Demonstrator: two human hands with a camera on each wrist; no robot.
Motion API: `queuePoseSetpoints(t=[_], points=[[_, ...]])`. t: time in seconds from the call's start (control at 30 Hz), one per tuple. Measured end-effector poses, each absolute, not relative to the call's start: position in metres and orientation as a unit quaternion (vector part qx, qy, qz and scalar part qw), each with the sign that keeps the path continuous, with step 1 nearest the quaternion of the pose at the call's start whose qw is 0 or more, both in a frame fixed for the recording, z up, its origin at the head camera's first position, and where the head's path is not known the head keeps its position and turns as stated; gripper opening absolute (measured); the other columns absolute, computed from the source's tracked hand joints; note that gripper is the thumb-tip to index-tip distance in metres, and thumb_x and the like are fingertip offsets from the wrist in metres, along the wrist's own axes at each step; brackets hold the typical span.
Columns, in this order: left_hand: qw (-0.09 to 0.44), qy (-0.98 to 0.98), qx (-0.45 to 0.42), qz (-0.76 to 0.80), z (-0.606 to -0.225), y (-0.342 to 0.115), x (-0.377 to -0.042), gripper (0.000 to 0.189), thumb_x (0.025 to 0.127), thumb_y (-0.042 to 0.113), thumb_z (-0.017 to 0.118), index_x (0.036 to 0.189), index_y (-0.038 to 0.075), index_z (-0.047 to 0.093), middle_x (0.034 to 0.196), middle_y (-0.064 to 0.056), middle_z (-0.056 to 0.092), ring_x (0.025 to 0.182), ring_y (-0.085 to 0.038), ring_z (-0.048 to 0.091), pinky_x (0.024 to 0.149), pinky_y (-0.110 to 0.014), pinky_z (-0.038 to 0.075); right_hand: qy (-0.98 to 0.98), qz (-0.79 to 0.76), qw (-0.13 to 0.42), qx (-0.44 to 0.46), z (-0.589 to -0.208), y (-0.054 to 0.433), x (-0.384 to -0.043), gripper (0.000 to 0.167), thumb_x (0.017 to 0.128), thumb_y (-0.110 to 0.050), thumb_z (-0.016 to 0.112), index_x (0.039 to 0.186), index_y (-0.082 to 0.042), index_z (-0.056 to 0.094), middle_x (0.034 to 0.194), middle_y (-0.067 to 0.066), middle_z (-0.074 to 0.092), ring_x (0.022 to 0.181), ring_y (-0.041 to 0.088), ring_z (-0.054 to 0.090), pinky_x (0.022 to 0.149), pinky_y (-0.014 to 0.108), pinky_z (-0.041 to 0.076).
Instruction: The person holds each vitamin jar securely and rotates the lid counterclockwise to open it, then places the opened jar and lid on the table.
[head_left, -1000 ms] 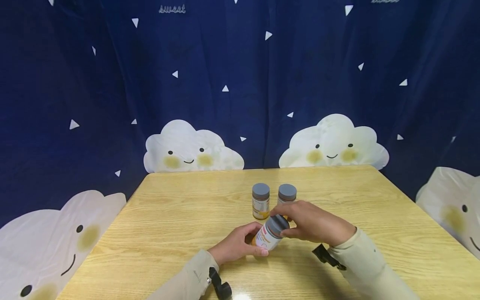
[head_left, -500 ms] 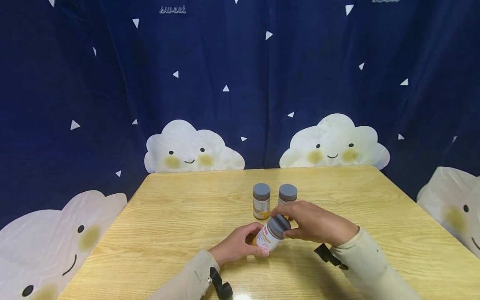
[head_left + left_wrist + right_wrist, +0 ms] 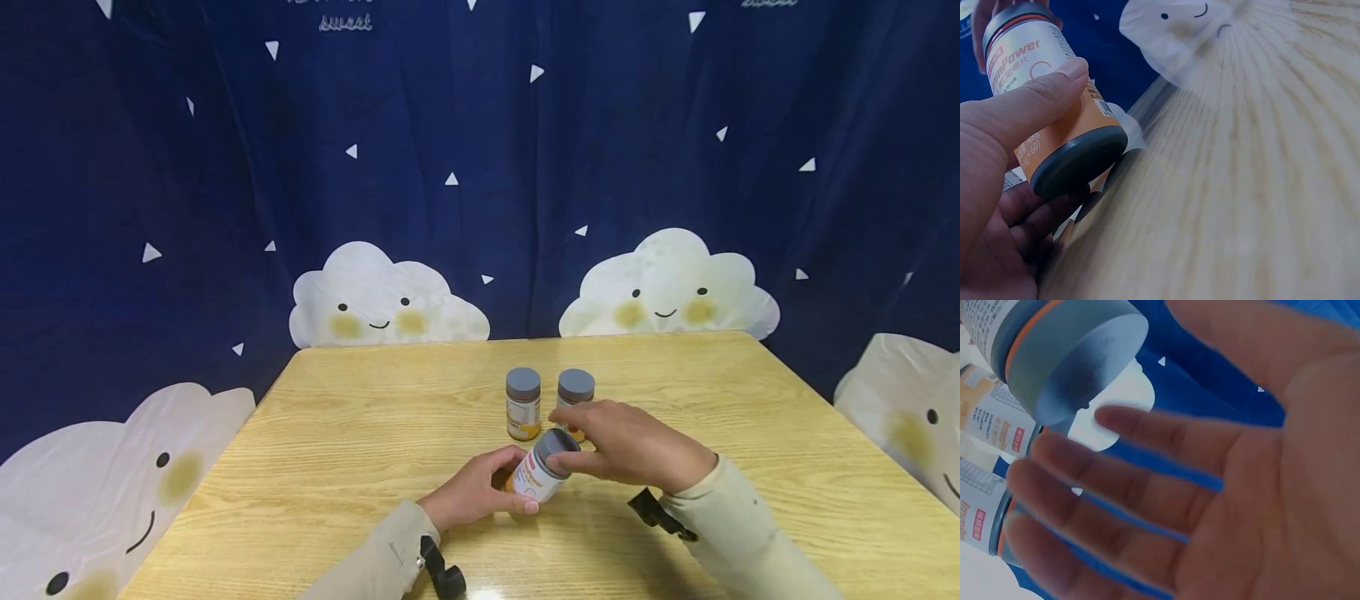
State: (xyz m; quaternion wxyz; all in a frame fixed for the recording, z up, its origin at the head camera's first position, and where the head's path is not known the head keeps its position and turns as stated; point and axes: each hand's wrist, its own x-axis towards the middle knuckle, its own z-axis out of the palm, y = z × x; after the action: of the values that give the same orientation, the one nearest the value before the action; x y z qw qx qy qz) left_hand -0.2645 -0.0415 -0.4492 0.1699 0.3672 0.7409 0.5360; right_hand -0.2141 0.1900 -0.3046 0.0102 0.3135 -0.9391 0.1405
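Held bottle: the white-and-orange bottle (image 3: 534, 478) tilts between the two hands in front of the standing pair, its base raised off the surface (image 3: 337, 450) and its grey cap (image 3: 555, 439) toward the right hand (image 3: 633, 443).
Left hand: this hand (image 3: 474, 492) has its fingers clamped on the held bottle, thumb across the label, other fingers behind and below the base.
Right hand: fingers extended and slightly apart beside the grey cap, with no grip formed; contact with the cap cannot be confirmed.
Left standing bottle: upright (image 3: 523, 408), just beyond the held bottle, apart from its neighbour.
Right standing bottle: upright (image 3: 576, 385), partly hidden behind the right hand; little room shows between them in the head view.
Edges: the far edge lies well beyond both standing bottles, meeting a dark blue backdrop (image 3: 420, 100); the side edges run well apart from the bottles.
Room: bare wood extends broadly leftward and rightward; the tightest spacing is among hands and bottles.
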Motion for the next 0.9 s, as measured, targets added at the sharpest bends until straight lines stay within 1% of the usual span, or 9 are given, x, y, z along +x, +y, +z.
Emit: queuePoseSetpoints(t=[0.1,0.17,0.3,0.4,0.5,0.67,0.77,0.9], points=[[0.172,0.737,0.368,0.54,-0.449,-0.042,-0.264,0.044,0.087,0.027,0.073,0.127,0.023,0.055,0.114,0.005,0.063,0.101,-0.012,0.06,0.089,-0.028,0.048,-0.951,0.135,0.032,0.277,-0.305,0.188,-0.212,0.037,0.089,-0.053,0.063,0.096,-0.016,0.063,0.072,-0.009,0.058,0.061,0.006,0.053,0.053,0.029,0.043],[0.172,0.735,0.37,0.541,-0.449,-0.042,-0.264,0.044,0.087,0.027,0.073,0.128,0.022,0.055,0.115,0.005,0.063,0.101,-0.012,0.06,0.089,-0.028,0.048,-0.956,0.134,0.044,0.256,-0.306,0.187,-0.212,0.039,0.09,-0.055,0.06,0.088,-0.017,0.063,0.063,-0.01,0.052,0.053,0.006,0.047,0.047,0.028,0.039],[0.165,0.738,0.375,0.536,-0.449,-0.042,-0.265,0.045,0.087,0.028,0.074,0.127,0.022,0.055,0.115,0.005,0.063,0.101,-0.011,0.06,0.089,-0.028,0.048,-0.959,0.126,0.065,0.244,-0.31,0.185,-0.212,0.04,0.09,-0.055,0.059,0.07,-0.02,0.059,0.056,-0.011,0.047,0.049,0.005,0.042,0.045,0.026,0.035],[0.163,0.739,0.375,0.536,-0.449,-0.041,-0.265,0.045,0.086,0.027,0.074,0.127,0.022,0.055,0.114,0.006,0.063,0.101,-0.01,0.06,0.089,-0.028,0.048,-0.96,0.122,0.062,0.243,-0.312,0.183,-0.214,0.041,0.088,-0.054,0.062,0.064,-0.022,0.055,0.054,-0.011,0.045,0.048,0.005,0.04,0.044,0.026,0.033],[0.161,0.74,0.374,0.535,-0.449,-0.04,-0.265,0.045,0.086,0.027,0.075,0.127,0.022,0.056,0.114,0.006,0.063,0.101,-0.01,0.06,0.089,-0.027,0.048,-0.96,0.126,0.052,0.246,-0.313,0.183,-0.216,0.041,0.087,-0.053,0.064,0.063,-0.021,0.055,0.055,-0.011,0.045,0.048,0.005,0.04,0.044,0.025,0.033],[0.158,0.743,0.374,0.532,-0.45,-0.04,-0.264,0.045,0.086,0.026,0.075,0.126,0.022,0.056,0.113,0.006,0.064,0.101,-0.01,0.06,0.089,-0.027,0.047,-0.952,0.138,0.045,0.268,-0.316,0.183,-0.218,0.038,0.087,-0.049,0.066,0.066,-0.02,0.053,0.056,-0.011,0.043,0.049,0.004,0.038,0.045,0.023,0.032],[0.157,0.744,0.374,0.531,-0.45,-0.04,-0.264,0.045,0.086,0.026,0.075,0.126,0.022,0.056,0.113,0.006,0.064,0.101,-0.009,0.06,0.089,-0.027,0.047,-0.945,0.144,0.049,0.29,-0.316,0.185,-0.219,0.037,0.087,-0.047,0.067,0.069,-0.019,0.053,0.058,-0.011,0.043,0.049,0.004,0.038,0.045,0.022,0.033],[0.155,0.746,0.374,0.53,-0.45,-0.041,-0.264,0.046,0.086,0.025,0.075,0.127,0.021,0.055,0.113,0.006,0.063,0.101,-0.01,0.06,0.09,-0.027,0.047,-0.936,0.154,0.038,0.314,-0.315,0.187,-0.221,0.032,0.087,-0.044,0.068,0.075,-0.018,0.055,0.061,-0.011,0.045,0.051,0.003,0.04,0.046,0.022,0.035]])
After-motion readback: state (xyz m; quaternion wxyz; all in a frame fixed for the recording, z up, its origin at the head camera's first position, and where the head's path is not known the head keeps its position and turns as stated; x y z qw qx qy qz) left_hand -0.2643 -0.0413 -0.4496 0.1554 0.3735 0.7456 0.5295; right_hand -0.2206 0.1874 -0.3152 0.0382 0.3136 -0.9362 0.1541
